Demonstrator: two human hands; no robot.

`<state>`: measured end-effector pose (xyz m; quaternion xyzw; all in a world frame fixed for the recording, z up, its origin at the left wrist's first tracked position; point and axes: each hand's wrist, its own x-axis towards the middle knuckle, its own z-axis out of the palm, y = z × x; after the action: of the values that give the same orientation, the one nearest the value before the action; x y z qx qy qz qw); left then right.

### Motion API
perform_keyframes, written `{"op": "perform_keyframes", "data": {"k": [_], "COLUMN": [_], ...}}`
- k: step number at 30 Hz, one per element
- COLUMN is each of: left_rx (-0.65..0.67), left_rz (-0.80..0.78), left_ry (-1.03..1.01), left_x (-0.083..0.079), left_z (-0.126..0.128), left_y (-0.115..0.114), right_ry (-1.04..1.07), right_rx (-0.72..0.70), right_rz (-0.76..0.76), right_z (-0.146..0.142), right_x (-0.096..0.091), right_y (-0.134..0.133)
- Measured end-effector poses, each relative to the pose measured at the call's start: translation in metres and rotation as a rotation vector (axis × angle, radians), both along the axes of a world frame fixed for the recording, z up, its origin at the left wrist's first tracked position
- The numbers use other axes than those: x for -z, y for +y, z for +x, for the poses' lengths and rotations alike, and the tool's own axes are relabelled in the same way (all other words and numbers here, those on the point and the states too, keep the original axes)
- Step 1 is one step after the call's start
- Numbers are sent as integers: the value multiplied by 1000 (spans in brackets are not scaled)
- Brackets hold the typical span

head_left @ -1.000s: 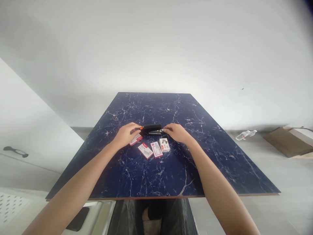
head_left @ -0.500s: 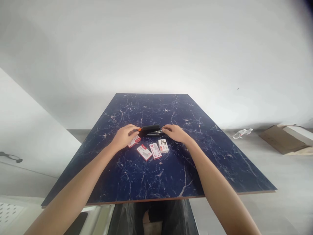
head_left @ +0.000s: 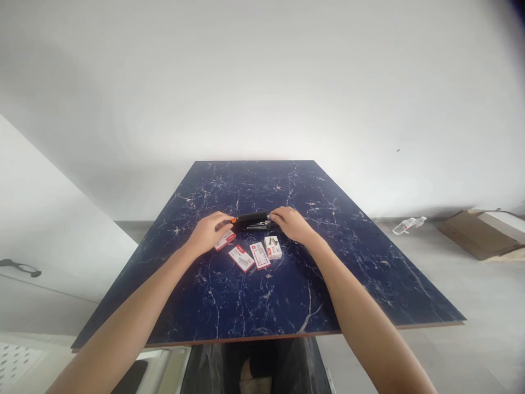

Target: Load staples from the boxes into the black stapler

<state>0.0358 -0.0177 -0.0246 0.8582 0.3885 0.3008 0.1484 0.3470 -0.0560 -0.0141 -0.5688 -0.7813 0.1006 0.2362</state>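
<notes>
A black stapler (head_left: 252, 218) lies crosswise near the middle of the table, with silver metal parts showing along its near side and an orange piece at its left end. My left hand (head_left: 211, 231) pinches that orange end between thumb and fingers. At the other end, the thumb and fingertips of my right hand (head_left: 290, 223) close on the stapler's tip. Just in front lie a flat red-and-white staple box (head_left: 241, 258), a second one (head_left: 260, 255) and a small white box (head_left: 273, 247) with a stapler picture. Another red-and-white box (head_left: 225, 239) is partly hidden by my left hand.
The dark blue marbled table (head_left: 262, 306) has its far edge by a pale wall. On the floor to the right are a clear plastic bottle (head_left: 406, 225) and a cardboard box (head_left: 476, 232). A dark handle-like object (head_left: 20, 267) shows at far left.
My right hand has shifted slightly left along the stapler's end, and less of the silver metal shows there. My left hand stays at the orange end. The boxes have not moved.
</notes>
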Motion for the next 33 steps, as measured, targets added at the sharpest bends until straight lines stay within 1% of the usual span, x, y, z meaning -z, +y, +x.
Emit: {"op": "perform_keyframes", "data": {"k": [2,5,13,22,28,33], "left_rx": [-3,-6,6,10,15,18], "left_rz": [-2,0,4,-3,-13,-9], "left_ry": [2,9,-7,1,-5,-4], "left_x": [-2,-4,-5,-6,-6,-3], "left_z": [0,1,2,2,2,1], "left_y": [-1,-3,-3,-3,-2,-1], "right_ry": [-42,-80,-31,-31,-5,42], "right_rx": [-57,-90,-50,-54,-44,-48], "right_rz": [-6,-15,-29,-47,-19,-69], "right_z": [-1,-2,-4,-4,-3,-1], "right_x": [2,4,-1,0,-3,-4], "right_y": [0,-1,-3,-3,-4,-5]}}
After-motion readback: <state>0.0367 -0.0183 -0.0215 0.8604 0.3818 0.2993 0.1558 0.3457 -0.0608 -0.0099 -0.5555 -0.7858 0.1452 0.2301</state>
